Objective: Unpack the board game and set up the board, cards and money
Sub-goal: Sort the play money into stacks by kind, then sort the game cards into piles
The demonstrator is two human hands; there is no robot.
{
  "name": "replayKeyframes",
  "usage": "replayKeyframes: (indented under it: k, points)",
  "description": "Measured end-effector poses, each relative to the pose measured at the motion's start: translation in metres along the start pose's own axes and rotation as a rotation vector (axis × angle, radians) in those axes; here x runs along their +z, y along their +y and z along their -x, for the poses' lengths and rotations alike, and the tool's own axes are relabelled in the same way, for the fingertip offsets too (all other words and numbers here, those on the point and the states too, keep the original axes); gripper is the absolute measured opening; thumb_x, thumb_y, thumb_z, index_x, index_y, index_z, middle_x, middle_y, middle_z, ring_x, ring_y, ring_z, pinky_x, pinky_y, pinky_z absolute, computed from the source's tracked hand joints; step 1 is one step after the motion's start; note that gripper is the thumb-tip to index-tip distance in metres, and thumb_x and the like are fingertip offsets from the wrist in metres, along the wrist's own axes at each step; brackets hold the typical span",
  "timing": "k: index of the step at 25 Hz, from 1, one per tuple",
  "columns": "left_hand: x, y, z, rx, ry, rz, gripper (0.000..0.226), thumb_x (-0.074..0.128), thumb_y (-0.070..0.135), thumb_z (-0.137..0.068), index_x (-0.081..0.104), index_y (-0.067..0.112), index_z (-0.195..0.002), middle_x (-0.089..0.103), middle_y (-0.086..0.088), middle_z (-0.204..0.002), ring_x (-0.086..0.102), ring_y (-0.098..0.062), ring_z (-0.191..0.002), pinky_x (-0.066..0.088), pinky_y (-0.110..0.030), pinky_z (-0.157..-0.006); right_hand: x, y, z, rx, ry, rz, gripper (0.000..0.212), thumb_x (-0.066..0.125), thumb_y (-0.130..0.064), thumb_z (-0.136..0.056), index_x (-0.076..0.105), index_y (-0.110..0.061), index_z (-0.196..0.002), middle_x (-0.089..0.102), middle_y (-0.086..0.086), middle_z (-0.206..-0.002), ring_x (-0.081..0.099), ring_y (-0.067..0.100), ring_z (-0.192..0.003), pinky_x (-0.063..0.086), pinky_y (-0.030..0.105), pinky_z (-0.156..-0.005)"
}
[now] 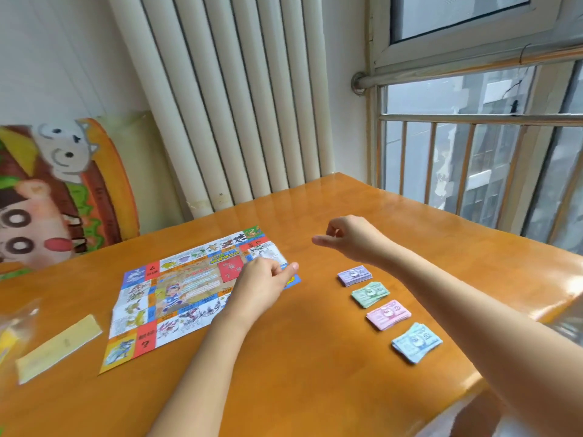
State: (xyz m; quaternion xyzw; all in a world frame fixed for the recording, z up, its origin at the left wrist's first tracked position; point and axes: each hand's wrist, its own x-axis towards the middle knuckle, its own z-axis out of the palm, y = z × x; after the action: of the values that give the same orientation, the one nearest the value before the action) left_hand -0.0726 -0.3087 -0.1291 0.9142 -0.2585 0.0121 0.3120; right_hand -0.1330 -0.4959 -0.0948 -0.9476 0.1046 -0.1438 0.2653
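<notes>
The left hand (263, 280) lies over the right edge of the board (176, 298), fingers curled down toward the sheet and thumb stretched out to the right past the board's edge. Whether it pinches the paper or only rests on it cannot be told. The right hand (350, 238) hangs above the table (315, 373), clear of everything, with its fingers curled in toward the palm and the thumb pointing left; nothing shows in its grip. Both forearms are bare and reach in from the near edge.

The board is a thin printed sheet, unfolded and lying flat on the left half of the table, with creases showing. It has a border of coloured squares around a picture in the middle.

To the right of the board, well apart from it, the money sits in 4 small stacks in a slanted line running toward the near right: a purple stack (355, 275) farthest, then a green stack (369, 294), a pink stack (388, 314) and a blue stack (416, 342) nearest. The stacks lie close together but do not touch.

Left of the board lies a pale yellow strip (60, 346), and at the far left edge a clear plastic bag (15, 320). Behind the table stand a cartoon cushion (53, 190), a white radiator (227, 99) and a window with metal bars (473, 159).
</notes>
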Motion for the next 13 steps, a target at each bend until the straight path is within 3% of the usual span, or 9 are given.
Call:
replayKeyframes:
  k: [2,4,5,7,9,11,13]
  points:
    - [-0.019,-0.021,0.021,-0.040,0.063,-0.039,0.054,0.056,0.047,-0.089,0.040,0.013,-0.050,0.039,-0.003,-0.050,0.038,-0.020,-0.051,0.025,-0.032,-0.051,0.024,-0.031,0.011,-0.071,-0.015,-0.021,0.036,0.061,-0.049,-0.087,0.057,-0.013,-0.079,0.058,0.002,-0.072,0.053,0.019,-0.071,0.035,0.031,-0.059]
    - [-0.035,-0.045,0.044,-0.091,0.100,-0.048,0.049,0.058,0.047,-0.088,0.045,0.015,-0.053,0.046,-0.002,-0.055,0.045,-0.020,-0.058,0.028,-0.031,-0.053,0.050,-0.058,0.019,-0.141,-0.062,-0.057,0.035,0.061,-0.048,-0.087,0.058,-0.014,-0.082,0.059,0.003,-0.074,0.055,0.021,-0.072,0.035,0.030,-0.060]
    - [-0.043,-0.057,0.057,-0.117,0.126,-0.047,0.042,0.059,0.047,-0.087,0.051,0.017,-0.059,0.054,-0.001,-0.063,0.053,-0.020,-0.068,0.031,-0.030,-0.055,0.064,-0.070,0.022,-0.178,-0.094,-0.064,0.032,0.062,-0.046,-0.088,0.059,-0.015,-0.087,0.060,0.002,-0.077,0.056,0.021,-0.076,0.035,0.030,-0.061]
    - [-0.059,-0.084,0.081,-0.180,0.168,-0.064,0.022,0.062,0.044,-0.086,0.061,0.022,-0.082,0.065,0.000,-0.099,0.057,-0.020,-0.101,0.038,-0.026,-0.072,0.094,-0.093,0.026,-0.251,-0.170,-0.051,0.031,0.064,-0.040,-0.087,0.058,-0.013,-0.102,0.058,0.004,-0.098,0.057,0.025,-0.097,0.038,0.030,-0.073]
    - [-0.076,-0.115,0.105,-0.284,0.166,-0.127,0.033,0.064,0.042,-0.085,0.058,0.023,-0.111,0.054,-0.002,-0.128,0.048,-0.021,-0.120,0.038,-0.027,-0.093,0.125,-0.113,0.028,-0.298,-0.262,0.002,0.044,0.066,-0.038,-0.087,0.052,-0.011,-0.118,0.049,0.011,-0.123,0.046,0.030,-0.120,0.037,0.033,-0.093]
    - [-0.094,-0.144,0.134,-0.402,0.173,-0.187,0.050,0.063,0.043,-0.085,0.049,0.023,-0.129,0.045,-0.005,-0.138,0.043,-0.023,-0.127,0.034,-0.031,-0.105,0.153,-0.135,0.032,-0.323,-0.346,0.041,0.053,0.064,-0.041,-0.088,0.046,-0.013,-0.130,0.042,0.013,-0.134,0.041,0.031,-0.126,0.035,0.035,-0.101]
    - [-0.114,-0.170,0.163,-0.500,0.223,-0.217,0.056,0.062,0.043,-0.086,0.044,0.021,-0.135,0.041,-0.008,-0.141,0.041,-0.024,-0.130,0.032,-0.032,-0.107,0.179,-0.157,0.035,-0.373,-0.412,0.047,0.058,0.060,-0.043,-0.090,0.041,-0.014,-0.137,0.039,0.012,-0.140,0.040,0.030,-0.129,0.035,0.036,-0.103]
